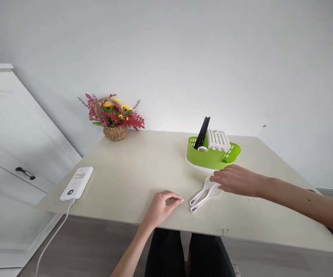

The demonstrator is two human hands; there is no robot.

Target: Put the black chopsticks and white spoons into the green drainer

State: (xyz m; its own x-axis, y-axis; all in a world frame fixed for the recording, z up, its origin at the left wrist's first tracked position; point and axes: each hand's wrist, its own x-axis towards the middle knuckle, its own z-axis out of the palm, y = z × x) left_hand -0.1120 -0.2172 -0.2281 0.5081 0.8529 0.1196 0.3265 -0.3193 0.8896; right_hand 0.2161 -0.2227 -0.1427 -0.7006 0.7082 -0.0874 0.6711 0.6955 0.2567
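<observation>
Two white rice paddles lie side by side on the table near its front edge. The left paddle (202, 191) is partly overlapped by the other paddle (208, 198), and both handles carry a small label and point toward me. Over their wide ends reaches my right hand (232, 179), its fingers apart and pointing left; whether it touches them I cannot make out. My left hand (163, 207) rests low over the table, left of the handles, thumb and fingertips pinched together with nothing visible between them. Behind the paddles stands a green utensil holder (203, 159) with black chopsticks (202, 132) and a white slotted rack (218, 140).
A wicker basket (115, 133) of artificial flowers stands at the table's back left. On the left edge lies a white power bank (77, 183) with a cable (54, 238) hanging down. A white cabinet (16, 134) is on the left. Dark objects lie beneath my right forearm.
</observation>
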